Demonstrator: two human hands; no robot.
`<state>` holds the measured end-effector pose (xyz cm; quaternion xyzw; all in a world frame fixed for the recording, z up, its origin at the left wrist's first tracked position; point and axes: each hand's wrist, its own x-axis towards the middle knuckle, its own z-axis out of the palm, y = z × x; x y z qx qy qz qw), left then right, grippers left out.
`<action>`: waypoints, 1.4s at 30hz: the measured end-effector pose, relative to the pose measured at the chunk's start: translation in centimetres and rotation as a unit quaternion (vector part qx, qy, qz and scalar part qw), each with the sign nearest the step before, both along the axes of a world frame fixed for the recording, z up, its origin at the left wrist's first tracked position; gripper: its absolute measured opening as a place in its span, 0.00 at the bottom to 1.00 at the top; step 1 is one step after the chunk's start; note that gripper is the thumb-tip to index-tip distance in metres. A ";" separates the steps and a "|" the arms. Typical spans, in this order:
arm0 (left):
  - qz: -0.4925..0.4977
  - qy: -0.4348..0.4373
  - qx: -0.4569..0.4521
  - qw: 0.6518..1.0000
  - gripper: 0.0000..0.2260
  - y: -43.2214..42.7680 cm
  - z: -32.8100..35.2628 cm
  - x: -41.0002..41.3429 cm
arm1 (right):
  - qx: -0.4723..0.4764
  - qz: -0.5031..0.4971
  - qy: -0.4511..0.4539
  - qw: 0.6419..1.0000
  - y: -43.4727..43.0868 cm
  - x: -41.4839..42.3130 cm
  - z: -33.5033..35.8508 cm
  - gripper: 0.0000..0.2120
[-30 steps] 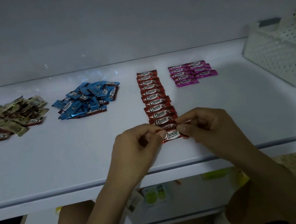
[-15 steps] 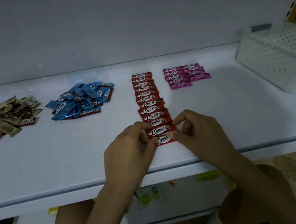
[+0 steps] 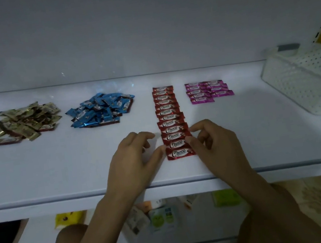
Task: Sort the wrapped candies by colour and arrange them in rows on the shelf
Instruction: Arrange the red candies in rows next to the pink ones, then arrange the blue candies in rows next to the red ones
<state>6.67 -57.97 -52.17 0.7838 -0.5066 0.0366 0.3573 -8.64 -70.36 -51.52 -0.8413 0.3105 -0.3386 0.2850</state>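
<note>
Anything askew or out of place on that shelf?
Gold candies and blue candies lie in loose, overlapping heaps, not rows. The red row seems to drift right toward its near end. Pink candies look tidy.

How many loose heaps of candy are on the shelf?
2: the gold heap at far left, the blue heap right of it. The red row and pink rows are arranged.

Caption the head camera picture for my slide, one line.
Left hand and right hand flank the front of the red candy row; pink rows laid, blue pile and gold pile wait.
</note>
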 end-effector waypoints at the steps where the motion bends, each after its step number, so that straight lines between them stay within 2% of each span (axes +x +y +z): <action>1: 0.006 -0.009 0.004 1.000 0.19 0.2 0.2 0.7 | -0.003 0.018 -0.015 1.000 0.6 0.7 0.4 0.06; 6: 0.046 -0.073 0.037 0.996 0.18 1.3 2.2 6.4 | -0.028 0.118 0.007 0.993 3.5 6.2 2.5 0.14; 11: 0.086 -0.079 0.073 0.990 0.23 3.6 1.9 11.5 | 0.027 0.171 0.052 0.984 4.8 13.4 3.1 0.22; 15: 0.060 -0.064 0.080 0.993 0.26 5.2 1.8 14.6 | 0.051 0.159 0.077 0.983 5.7 18.3 2.4 0.24; 18: 0.044 -0.082 0.078 0.993 0.29 5.8 0.7 16.0 | 0.034 0.161 0.118 0.979 6.4 20.3 1.5 0.26; 21: 0.040 -0.048 0.074 0.995 0.35 6.0 -0.4 16.0 | 0.005 0.143 0.154 0.978 6.8 21.7 0.7 0.26; 26: 0.024 -0.032 0.072 0.997 0.34 5.8 -0.5 16.1 | 0.010 0.076 0.105 0.991 6.9 23.3 -0.3 0.26; 30: 0.022 -0.042 0.089 0.995 0.31 5.6 -1.5 16.5 | -0.029 0.054 0.146 0.987 7.2 23.8 -1.0 0.26; 38: 0.011 -0.048 0.061 0.997 0.32 5.6 -1.8 16.8 | -0.029 0.058 0.170 0.983 7.8 23.4 -1.1 0.26; 42: 0.006 -0.054 0.075 0.996 0.31 5.7 -1.7 16.8 | -0.032 0.054 0.170 0.983 8.0 23.3 -0.9 0.26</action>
